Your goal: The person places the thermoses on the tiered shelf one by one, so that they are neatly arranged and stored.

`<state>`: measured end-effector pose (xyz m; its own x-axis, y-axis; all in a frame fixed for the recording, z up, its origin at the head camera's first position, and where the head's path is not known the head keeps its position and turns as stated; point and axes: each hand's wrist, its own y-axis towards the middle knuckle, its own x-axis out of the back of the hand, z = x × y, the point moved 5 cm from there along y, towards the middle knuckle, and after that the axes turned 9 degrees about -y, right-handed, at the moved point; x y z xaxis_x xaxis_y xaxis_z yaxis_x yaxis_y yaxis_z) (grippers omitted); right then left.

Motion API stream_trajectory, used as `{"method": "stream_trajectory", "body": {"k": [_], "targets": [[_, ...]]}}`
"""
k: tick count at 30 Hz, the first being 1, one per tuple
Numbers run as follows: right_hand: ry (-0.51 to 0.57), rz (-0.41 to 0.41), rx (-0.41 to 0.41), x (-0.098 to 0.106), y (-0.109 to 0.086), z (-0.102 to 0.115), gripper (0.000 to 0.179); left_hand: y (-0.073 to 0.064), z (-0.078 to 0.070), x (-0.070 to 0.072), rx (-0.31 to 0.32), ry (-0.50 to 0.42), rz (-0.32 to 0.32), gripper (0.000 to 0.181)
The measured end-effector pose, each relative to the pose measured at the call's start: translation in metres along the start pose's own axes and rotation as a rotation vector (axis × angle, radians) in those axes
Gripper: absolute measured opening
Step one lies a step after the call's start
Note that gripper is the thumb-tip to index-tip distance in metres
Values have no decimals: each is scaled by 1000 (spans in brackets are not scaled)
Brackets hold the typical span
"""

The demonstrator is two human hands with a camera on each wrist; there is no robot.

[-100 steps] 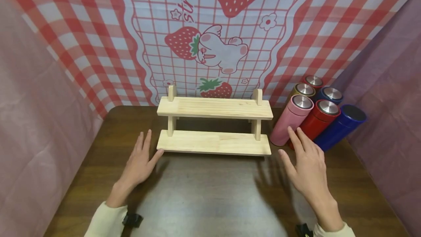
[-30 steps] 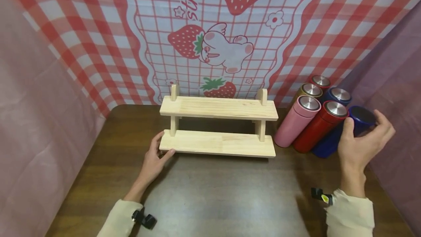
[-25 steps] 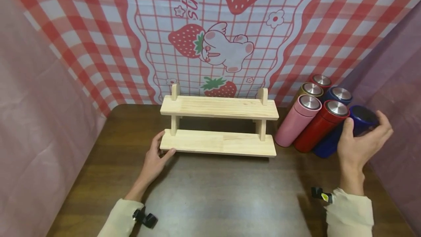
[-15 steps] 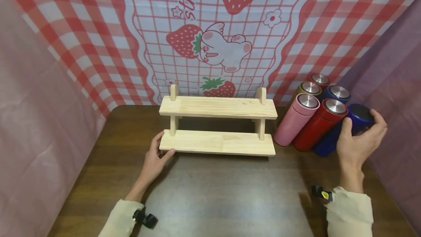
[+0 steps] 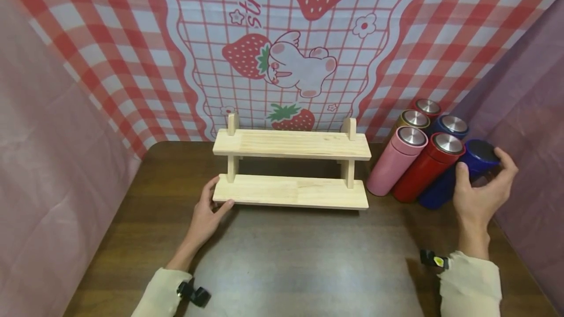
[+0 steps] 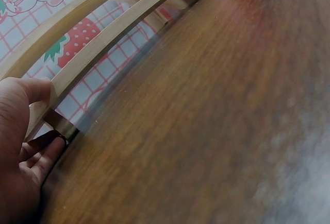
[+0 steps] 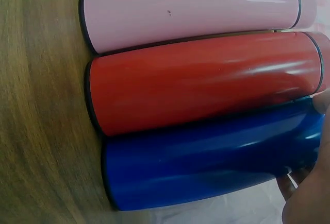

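A two-tier wooden display rack [image 5: 291, 191] stands at the back of the table. My left hand [image 5: 207, 214] grips the left end of its lower board. In the left wrist view the thumb [image 6: 37, 89] lies on the board's front edge, with the other fingers curled below. At the right, my right hand [image 5: 484, 197] holds the dark blue thermos flask [image 7: 206, 157] near its top, thumb on the left and fingers round the far right side. The flask stands upright on the table. Beside it are a red flask [image 7: 206, 82] and a pink flask [image 7: 191, 15].
Behind the front flasks stand a gold one [image 5: 414, 119], another red one [image 5: 427, 106] and another blue one [image 5: 454, 125], all with silver lids. A checked strawberry cloth [image 5: 291, 62] hangs behind the brown table [image 5: 282, 258]. Pink curtains [image 5: 53, 160] flank both sides.
My left hand has moved right from beside the rack and taken hold of its lower board. From near the pink flask, my right hand has moved right and now holds the blue flask.
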<state>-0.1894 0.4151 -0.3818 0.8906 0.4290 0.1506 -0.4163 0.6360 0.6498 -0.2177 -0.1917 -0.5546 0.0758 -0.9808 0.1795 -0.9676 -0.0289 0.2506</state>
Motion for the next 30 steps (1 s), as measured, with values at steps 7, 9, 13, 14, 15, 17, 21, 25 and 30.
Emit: {"method": "stream_trajectory", "body": {"k": [7, 9, 13, 14, 15, 17, 21, 25, 30], "targets": [[27, -10, -14, 2, -2, -1, 59, 1, 6, 1, 16, -5, 3, 82], [20, -19, -12, 2, -2, -4, 59, 0, 1, 0, -13, -9, 1, 82], [6, -37, -13, 2, 1, -12, 58, -2, -11, 0, -33, -4, -3, 81], [6, -41, -13, 2, 2, -13, 58, -3, -15, -1, -35, 0, -2, 81], [5, -47, -16, 2, 3, -14, 58, -3, -17, -1, -28, 2, -2, 81], [7, -58, -26, 3, 3, -15, 58, -3, -21, -1, -23, -4, -2, 79], [-8, -76, -35, 5, 3, -13, 56, -3, -28, -4, 40, -2, 11, 79], [-33, -89, 0, 10, 2, -2, 55, -3, -30, -5, 106, 12, 24, 82], [-25, -109, 32, 16, 3, 17, 54, -3, -31, -4, 119, -9, 28, 80]]}}
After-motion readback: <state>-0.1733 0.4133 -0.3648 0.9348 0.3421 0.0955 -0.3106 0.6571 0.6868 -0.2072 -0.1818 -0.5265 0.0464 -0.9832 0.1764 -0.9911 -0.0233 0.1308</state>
